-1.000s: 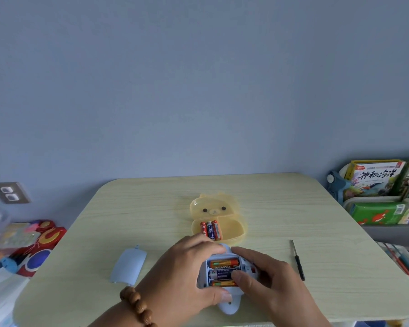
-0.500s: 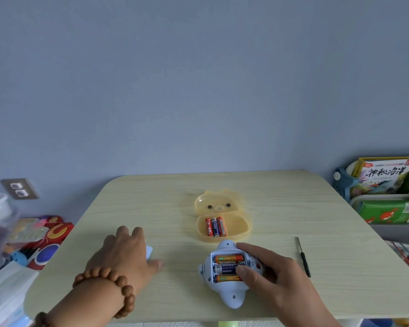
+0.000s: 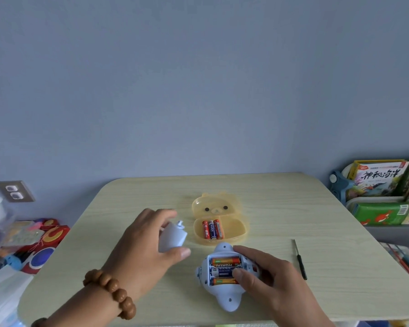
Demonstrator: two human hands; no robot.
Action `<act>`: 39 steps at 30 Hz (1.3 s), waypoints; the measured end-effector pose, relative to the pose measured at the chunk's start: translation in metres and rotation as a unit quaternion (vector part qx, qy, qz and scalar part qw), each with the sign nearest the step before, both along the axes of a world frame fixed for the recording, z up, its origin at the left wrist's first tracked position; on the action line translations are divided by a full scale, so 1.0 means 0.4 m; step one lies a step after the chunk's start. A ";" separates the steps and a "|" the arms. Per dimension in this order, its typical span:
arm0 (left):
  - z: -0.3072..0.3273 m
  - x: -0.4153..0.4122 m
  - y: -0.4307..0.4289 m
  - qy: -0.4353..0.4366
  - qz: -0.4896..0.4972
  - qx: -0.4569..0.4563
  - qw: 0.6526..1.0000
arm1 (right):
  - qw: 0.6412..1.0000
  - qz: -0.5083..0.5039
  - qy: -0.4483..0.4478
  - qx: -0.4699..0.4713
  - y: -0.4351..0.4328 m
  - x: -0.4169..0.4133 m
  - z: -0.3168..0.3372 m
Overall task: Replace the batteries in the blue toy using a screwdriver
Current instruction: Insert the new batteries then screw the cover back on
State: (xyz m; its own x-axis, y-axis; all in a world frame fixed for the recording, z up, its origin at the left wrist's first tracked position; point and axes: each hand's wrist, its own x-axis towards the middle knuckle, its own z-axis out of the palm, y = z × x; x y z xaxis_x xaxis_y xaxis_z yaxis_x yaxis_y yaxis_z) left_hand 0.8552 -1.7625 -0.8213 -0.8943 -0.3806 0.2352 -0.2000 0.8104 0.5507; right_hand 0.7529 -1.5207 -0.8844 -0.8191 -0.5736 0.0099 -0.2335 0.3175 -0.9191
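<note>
Hands apart | my left hand (image 3: pixel 142 246) grips the battery cover (image 3: pixel 174 237), left of the blue toy (image 3: pixel 229 300) | my right hand (image 3: pixel 267 277) holds the blue toy near the front edge of the table (image 3: pixel 293 208), thumb on its batteries (image 3: pixel 224 261) | screwdriver (image 3: pixel 301 263) lies to the right

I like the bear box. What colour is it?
The bear box is see-through yellowish orange, seen best in the head view.
</note>
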 end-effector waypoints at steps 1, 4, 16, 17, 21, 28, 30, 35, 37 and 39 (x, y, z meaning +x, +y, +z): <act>0.007 -0.001 0.014 0.027 -0.032 0.032 0.999 | 1.000 0.001 0.000 0.000 0.001 0.000 0.001; 0.020 -0.004 0.061 0.068 -0.119 0.097 0.986 | 1.000 0.003 0.007 -0.001 0.002 0.001 0.003; -0.011 -0.022 0.111 0.021 -0.211 0.043 0.976 | 0.997 0.050 0.055 0.023 0.004 -0.008 0.008; -0.011 -0.023 0.111 0.016 -0.218 0.033 0.975 | 0.996 0.053 0.062 0.022 0.004 -0.008 0.011; -0.013 -0.028 0.115 -0.002 -0.234 -0.007 0.972 | 0.995 0.061 0.074 0.012 0.008 -0.006 0.014; -0.014 -0.031 0.110 0.017 -0.203 0.018 0.979 | 0.992 0.099 0.083 0.000 0.010 -0.013 0.021; -0.016 -0.033 0.105 0.010 -0.191 0.033 0.981 | 0.991 0.104 0.089 -0.001 0.009 -0.011 0.023; -0.018 -0.037 0.108 -0.005 -0.188 0.035 0.982 | 0.989 0.112 0.101 -0.006 0.004 -0.011 0.019; -0.018 -0.038 0.108 -0.005 -0.189 0.038 0.981 | 0.988 0.112 0.108 -0.007 0.006 -0.013 0.017; -0.021 -0.038 0.107 -0.010 -0.191 0.036 0.981 | 0.988 0.106 0.115 -0.004 0.008 -0.014 0.015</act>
State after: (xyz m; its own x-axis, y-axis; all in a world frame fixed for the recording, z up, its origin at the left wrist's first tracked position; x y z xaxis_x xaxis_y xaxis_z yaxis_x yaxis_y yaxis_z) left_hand 0.8399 -1.7198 -0.8297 -0.9789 -0.0324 0.2019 0.0994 0.7876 0.6081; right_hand 0.7473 -1.5175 -0.8785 -0.6557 -0.7314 0.1876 -0.4978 0.2318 -0.8358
